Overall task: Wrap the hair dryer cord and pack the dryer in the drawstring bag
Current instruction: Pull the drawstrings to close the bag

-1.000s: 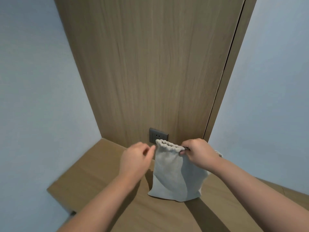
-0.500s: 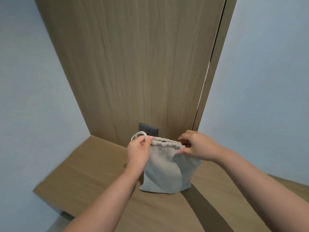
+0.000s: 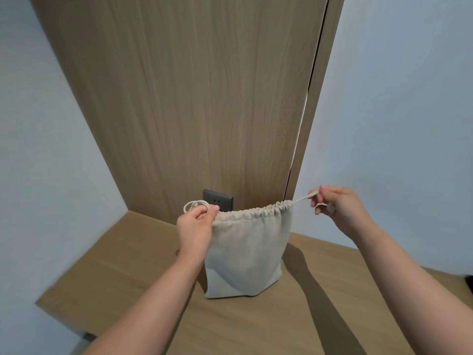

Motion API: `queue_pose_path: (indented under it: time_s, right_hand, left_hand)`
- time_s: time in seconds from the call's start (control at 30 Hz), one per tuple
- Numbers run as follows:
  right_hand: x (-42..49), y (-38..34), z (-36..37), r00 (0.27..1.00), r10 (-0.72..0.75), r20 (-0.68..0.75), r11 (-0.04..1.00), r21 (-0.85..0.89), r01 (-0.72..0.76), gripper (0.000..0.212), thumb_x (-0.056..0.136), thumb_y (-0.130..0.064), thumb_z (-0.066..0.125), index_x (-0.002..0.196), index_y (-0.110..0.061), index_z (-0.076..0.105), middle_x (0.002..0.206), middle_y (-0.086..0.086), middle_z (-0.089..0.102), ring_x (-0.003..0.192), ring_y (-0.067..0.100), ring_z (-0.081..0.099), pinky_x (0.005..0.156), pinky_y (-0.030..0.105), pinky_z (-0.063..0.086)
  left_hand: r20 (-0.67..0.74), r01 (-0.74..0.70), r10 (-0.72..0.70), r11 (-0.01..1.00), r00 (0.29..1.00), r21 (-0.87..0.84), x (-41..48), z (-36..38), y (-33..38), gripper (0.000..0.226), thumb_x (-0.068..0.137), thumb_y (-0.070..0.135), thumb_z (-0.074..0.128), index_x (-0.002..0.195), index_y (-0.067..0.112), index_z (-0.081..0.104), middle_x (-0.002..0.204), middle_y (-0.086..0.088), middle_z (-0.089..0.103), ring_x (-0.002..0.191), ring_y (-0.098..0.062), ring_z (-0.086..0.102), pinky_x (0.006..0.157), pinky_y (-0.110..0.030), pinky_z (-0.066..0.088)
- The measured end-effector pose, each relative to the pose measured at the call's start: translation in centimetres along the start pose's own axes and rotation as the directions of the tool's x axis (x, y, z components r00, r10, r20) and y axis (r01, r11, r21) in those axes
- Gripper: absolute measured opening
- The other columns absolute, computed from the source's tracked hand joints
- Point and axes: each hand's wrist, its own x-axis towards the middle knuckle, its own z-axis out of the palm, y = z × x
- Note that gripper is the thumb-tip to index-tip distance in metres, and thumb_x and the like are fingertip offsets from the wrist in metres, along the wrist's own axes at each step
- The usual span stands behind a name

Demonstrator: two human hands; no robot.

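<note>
- The soft beige cloth drawstring bag (image 3: 245, 254) stood upright on the light wooden shelf top (image 3: 128, 265), right in front of the tall wood-grain panel (image 3: 204, 98) and the dark wall socket (image 3: 217, 202).
- Left hand (image 3: 195, 226) was pinched on the loop of pale cotton cord (image 3: 194, 204) at the bag's left top corner, fingers curled tight around it.
- Right hand (image 3: 337, 208) had the other cord end nipped between thumb and fingertips, off to the right of the bag, with that cord stretched taut.
- The mouth looked gathered nearly closed, so I'd guess the dryer was already inside, but honestly it couldn't be seen.
- The cloth looked floppy and light, with the weight low in the bag. I'd keep hold of the cords, not the fabric, and support the bottom when lifting so it doesn't swing.
</note>
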Motion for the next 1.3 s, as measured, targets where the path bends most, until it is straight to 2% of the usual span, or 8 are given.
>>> queue_pose_path:
  time_s: [0.17, 0.3, 0.37, 0.47, 0.63, 0.8, 1.0, 1.3]
  right_hand:
    - [-0.1, 2.5, 1.9, 0.972, 0.226, -0.063, 0.758, 0.638, -0.135, 0.037, 0.099, -0.022, 0.041, 0.068, -0.005, 0.052, 0.062, 0.001, 0.069, 0.065, 0.013, 0.057, 0.059, 0.023, 0.056]
    - [-1.0, 4.9, 3.0, 0.979, 0.203, 0.017, 0.621, 0.77, -0.142, 0.024, 0.067, -0.033, 0.074, 0.075, -0.01, 0.076, 0.092, 0.005, 0.074, 0.086, 0.017, 0.061, 0.085, 0.031, 0.052]
    - [-1.4, 6.4, 2.7, 0.978, 0.193, 0.078, 0.535, 0.827, -0.171, 0.055, 0.049, -0.032, 0.086, 0.096, -0.006, 0.074, 0.114, 0.011, 0.07, 0.107, 0.021, 0.061, 0.098, 0.036, 0.045]
    - [-2.3, 7.7, 3.1, 0.971, 0.226, 0.079, 0.407, 0.898, -0.168, 0.057, 0.063, -0.024, 0.082, 0.11, -0.002, 0.06, 0.124, 0.019, 0.059, 0.12, 0.028, 0.055, 0.103, 0.04, 0.041]
    - [-3.3, 8.8, 4.7, 0.912, 0.224, -0.344, 0.964, 0.218, -0.154, 0.026, 0.094, -0.024, 0.055, 0.075, -0.006, 0.06, 0.092, 0.014, 0.067, 0.09, 0.023, 0.065, 0.084, 0.035, 0.052]
    - [-3.6, 7.0, 5.5, 0.908, 0.022, -0.418, 0.962, -0.237, -0.132, 0.039, 0.093, -0.029, 0.054, 0.075, 0.002, 0.068, 0.08, 0.019, 0.071, 0.083, 0.036, 0.066, 0.079, 0.047, 0.053]
    - [-2.2, 4.5, 7.2, 0.905, 0.061, -0.421, 0.979, -0.151, -0.136, 0.025, 0.09, -0.021, 0.06, 0.099, -0.002, 0.074, 0.092, 0.007, 0.07, 0.092, 0.017, 0.06, 0.08, 0.026, 0.041]
    - [-1.2, 3.4, 7.6, 0.93, 0.061, -0.362, 0.995, -0.046, -0.083, 0.014, 0.084, -0.009, 0.066, 0.072, -0.011, 0.071, 0.076, 0.003, 0.069, 0.078, 0.015, 0.061, 0.083, 0.033, 0.05]
  left_hand:
    - [0.035, -0.027, 0.028, 1.0, 0.999, -0.014, 0.1, 0.8, 0.6, 0.038, 0.087, 0.011, 0.067, 0.063, -0.012, 0.049, 0.054, -0.004, 0.035, 0.046, -0.005, 0.029, 0.045, -0.018, 0.024]
    - [0.064, -0.009, 0.008, 1.0, 0.998, 0.01, 0.3, 0.5, -0.2, 0.047, 0.087, 0.014, 0.067, 0.059, -0.009, 0.037, 0.052, 0.0, 0.025, 0.048, -0.008, 0.021, 0.047, -0.023, 0.019]
    - [0.075, -0.015, 0.013, 1.0, 0.997, 0.019, 0.3, 0.3, -0.4, 0.049, 0.087, 0.015, 0.067, 0.057, -0.006, 0.035, 0.05, 0.003, 0.024, 0.05, -0.01, 0.021, 0.047, -0.024, 0.019]
    - [0.084, -0.013, 0.011, 1.0, 0.996, 0.014, 0.2, 0.4, -0.4, 0.048, 0.088, 0.015, 0.067, 0.058, -0.008, 0.036, 0.054, -0.004, 0.025, 0.053, -0.013, 0.023, 0.048, -0.024, 0.02]
    - [0.084, 0.003, -0.001, 1.0, 0.996, -0.019, 0.0, 0.6, -0.2, 0.047, 0.088, 0.014, 0.066, 0.06, -0.01, 0.037, 0.057, -0.007, 0.026, 0.053, -0.013, 0.024, 0.045, -0.02, 0.02]
    - [0.09, 0.019, -0.018, 1.0, 0.996, -0.017, -0.1, 0.7, -0.1, 0.046, 0.088, 0.014, 0.065, 0.054, 0.007, 0.036, 0.045, 0.011, 0.022, 0.045, -0.006, 0.021, 0.043, -0.018, 0.018]
    - [0.075, 0.01, -0.012, 1.0, 0.997, 0.022, 0.6, 0.7, -0.4, 0.048, 0.088, 0.016, 0.066, 0.052, 0.009, 0.035, 0.043, 0.011, 0.022, 0.045, -0.007, 0.02, 0.044, -0.021, 0.018]
    - [0.017, -0.061, 0.06, 0.992, 0.998, 0.114, 1.5, -0.1, 0.9, 0.024, 0.094, 0.013, 0.057, 0.081, 0.004, 0.074, 0.073, -0.001, 0.066, 0.067, -0.005, 0.055, 0.063, -0.013, 0.04]
